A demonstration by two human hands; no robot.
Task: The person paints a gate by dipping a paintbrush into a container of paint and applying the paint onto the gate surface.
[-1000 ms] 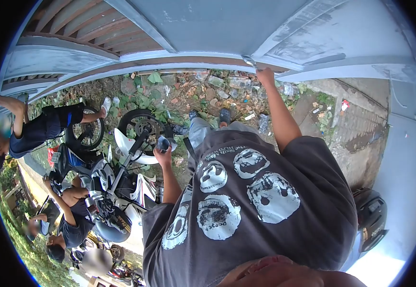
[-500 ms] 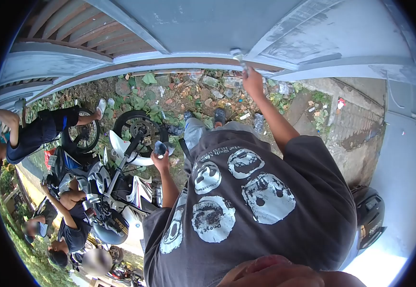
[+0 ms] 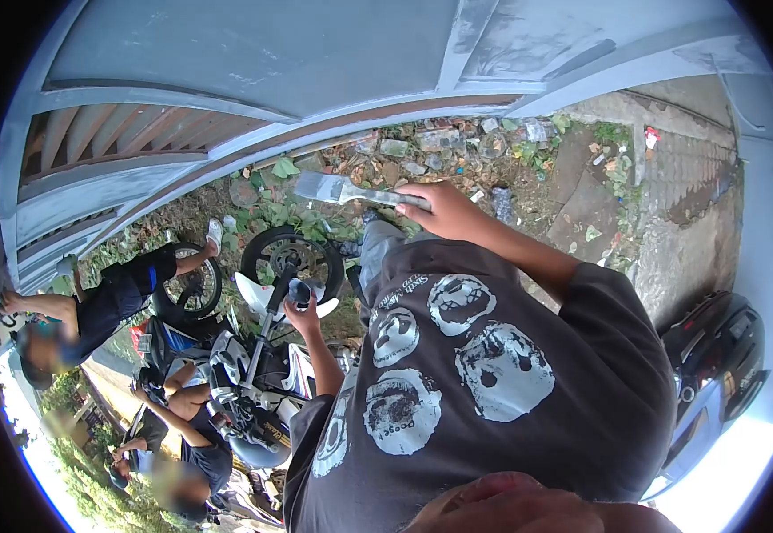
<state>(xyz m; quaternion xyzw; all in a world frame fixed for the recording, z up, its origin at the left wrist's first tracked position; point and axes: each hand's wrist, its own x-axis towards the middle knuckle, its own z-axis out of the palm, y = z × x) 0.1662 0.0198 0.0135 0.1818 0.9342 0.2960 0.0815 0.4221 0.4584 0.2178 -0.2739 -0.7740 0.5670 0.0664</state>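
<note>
A wide paintbrush [image 3: 340,189] with pale grey bristles and a paint-smeared handle is gripped in my right hand [image 3: 435,206]. It is held in front of my body, bristles pointing left and apart from the wall. My left hand [image 3: 302,313], lower and to the left, is wrapped round a small dark cup [image 3: 299,291]; its contents are hard to make out. Ahead stands a grey-blue panelled wall [image 3: 253,53], with brown slats [image 3: 107,138] on the left and patchy paint at the upper right.
Beside my left arm stands a parked motorcycle [image 3: 266,355]. A person [image 3: 107,306] is near the wall at the left, and other people sit by the motorcycles. Rubble and leaves [image 3: 404,151] cover the ground along the wall. A black helmet [image 3: 715,355] is at right.
My right hand has brought the paintbrush away from the wall, down and left toward my body. The left hand still holds the cup. The view has turned somewhat left.
</note>
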